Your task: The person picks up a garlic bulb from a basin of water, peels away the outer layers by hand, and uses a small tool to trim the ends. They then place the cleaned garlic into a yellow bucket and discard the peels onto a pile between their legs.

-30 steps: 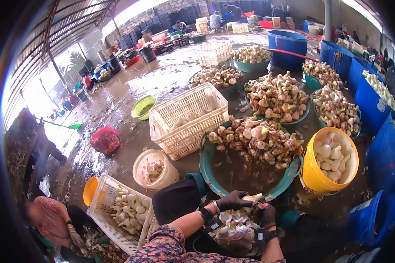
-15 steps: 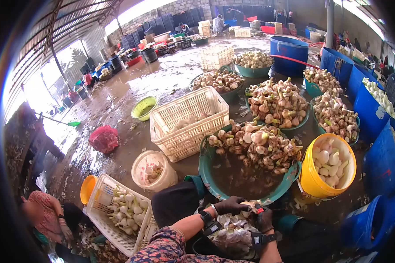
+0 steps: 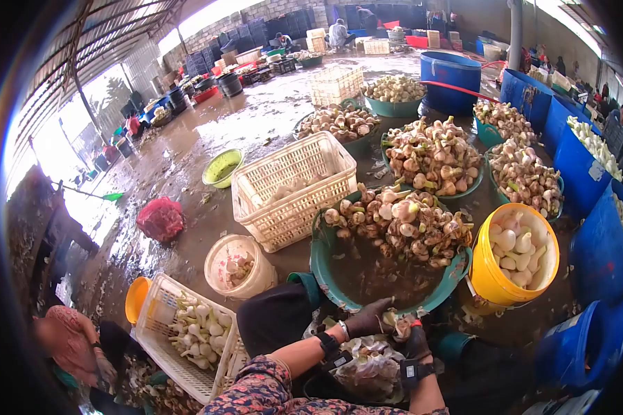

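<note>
My left hand [image 3: 368, 317], in a dark glove, is at the near rim of the green basin [image 3: 318, 266], its fingers beside a garlic bulb [image 3: 396, 322]. My right hand [image 3: 416, 342], also gloved, has its fingers closed on that bulb, with something red at its fingertips. Unpeeled garlic [image 3: 401, 221] is heaped in the far part of the basin, above murky water. Below my hands, a pile of pale papery peelings [image 3: 370, 366] lies between my legs. To the right stands a yellow bucket [image 3: 495, 277] of peeled white bulbs.
A white crate [image 3: 294, 194] and a white bucket [image 3: 221, 280] stand left of the basin. A crate of garlic [image 3: 199, 332] is at lower left, beside a seated co-worker [image 3: 76, 339]. More garlic basins and blue barrels [image 3: 452, 79] stand ahead and right.
My left hand has moved up and right, its fingers opening out from the garlic toward the basin rim. My right hand stays by the bulb. The whole view has shifted slightly.
</note>
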{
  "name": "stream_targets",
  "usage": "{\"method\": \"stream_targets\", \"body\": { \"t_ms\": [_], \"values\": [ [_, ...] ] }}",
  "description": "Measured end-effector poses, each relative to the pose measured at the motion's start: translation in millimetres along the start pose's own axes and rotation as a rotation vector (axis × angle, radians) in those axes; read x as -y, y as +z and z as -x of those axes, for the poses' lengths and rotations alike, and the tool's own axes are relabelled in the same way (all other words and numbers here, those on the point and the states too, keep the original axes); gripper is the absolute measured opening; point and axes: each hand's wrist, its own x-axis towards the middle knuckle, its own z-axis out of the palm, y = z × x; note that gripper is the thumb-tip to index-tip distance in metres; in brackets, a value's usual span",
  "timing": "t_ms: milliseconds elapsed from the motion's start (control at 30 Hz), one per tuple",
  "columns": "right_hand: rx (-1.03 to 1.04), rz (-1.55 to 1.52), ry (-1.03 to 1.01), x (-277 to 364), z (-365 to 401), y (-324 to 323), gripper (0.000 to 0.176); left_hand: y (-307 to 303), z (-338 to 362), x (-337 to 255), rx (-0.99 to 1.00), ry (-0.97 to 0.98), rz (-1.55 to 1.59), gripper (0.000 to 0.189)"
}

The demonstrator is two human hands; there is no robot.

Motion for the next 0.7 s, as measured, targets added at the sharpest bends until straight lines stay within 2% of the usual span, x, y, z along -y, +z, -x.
{"method": "stream_targets", "body": {
  "t_ms": [67, 100, 167, 200, 233, 300, 333, 367, 400, 433, 467, 500, 533, 567, 600, 633, 700],
  "values": [
    [-0.053, 0.645, -0.199, -22.3, -33.6, -84.0, 0.060, -12.7, -2.0, -18.4, 0.400, -0.089, -0.064, 0.044],
    [-0.126, 0.948, -0.288, -33.6, -50.5, -126.9, 0.060, -5.4, 3.4, -11.0, 0.401, -0.093, -0.060, 0.044],
    [-0.158, 1.056, -0.226, -25.4, -46.6, -105.3, 0.063, 10.5, 13.9, 3.1, 0.209, -0.071, -0.081, 0.031],
    [-0.064, 0.834, -0.215, -24.7, -49.9, -101.3, 0.044, 14.7, 16.2, 4.4, 0.187, -0.176, -0.044, 0.027],
    [0.026, 0.610, -0.202, -23.7, -53.8, -95.3, 0.030, 18.1, 16.9, 9.0, 0.191, -0.181, -0.043, 0.027],
    [0.072, 1.356, -0.445, 0.8, 0.4, -17.2, 0.051, 31.7, 25.4, 21.4, -0.041, -0.258, 0.072, 0.026],
    [0.058, 1.574, -0.754, -5.1, -11.4, -35.2, 0.044, 21.0, 21.8, 2.5, -0.032, -0.317, 0.068, 0.028],
    [-0.003, 1.148, -0.500, -14.6, -33.2, -54.2, 0.046, 27.7, 21.1, 21.5, -0.153, -0.292, 0.085, 0.027],
    [0.135, 1.481, -0.888, -20.2, -69.3, -101.6, 0.045, 32.5, 20.6, 42.0, -0.275, -0.102, -0.307, 0.028],
    [0.018, 1.423, -0.824, -15.1, -46.4, -68.4, 0.047, 11.6, 17.4, 33.6, 0.206, -0.386, -0.327, 0.027],
    [-0.096, 1.351, -0.760, -9.7, -18.3, -27.5, 0.051, 9.6, 19.5, 26.3, -0.059, -0.275, 0.055, 0.019],
    [-0.205, 1.271, -0.701, -4.3, 10.6, 14.6, 0.056, 5.7, 13.5, 11.0, -0.102, -0.483, 0.169, 0.017],
    [-0.323, 1.337, -0.722, 6.2, 37.8, 66.2, 0.061, 0.0, 9.8, -1.6, -0.069, -0.523, 0.379, 0.022],
    [-0.143, 0.784, -0.492, 4.8, 28.4, 60.8, 0.058, -2.6, 9.7, -2.4, -0.047, -0.515, 0.719, 0.027],
    [0.125, 0.413, -0.529, 3.8, 23.7, 59.7, 0.058, -6.6, 8.5, -3.7, -0.019, -0.528, 0.899, 0.029],
    [0.081, 0.476, -0.590, 11.6, 57.7, 109.8, 0.061, -6.9, 5.9, -0.4, -0.041, -0.609, 1.124, 0.032],
    [0.118, 0.513, -0.587, 12.5, 51.4, 100.2, 0.060, -9.5, 8.7, -14.6, -0.068, -0.426, 0.906, 0.031]
  ]
}}
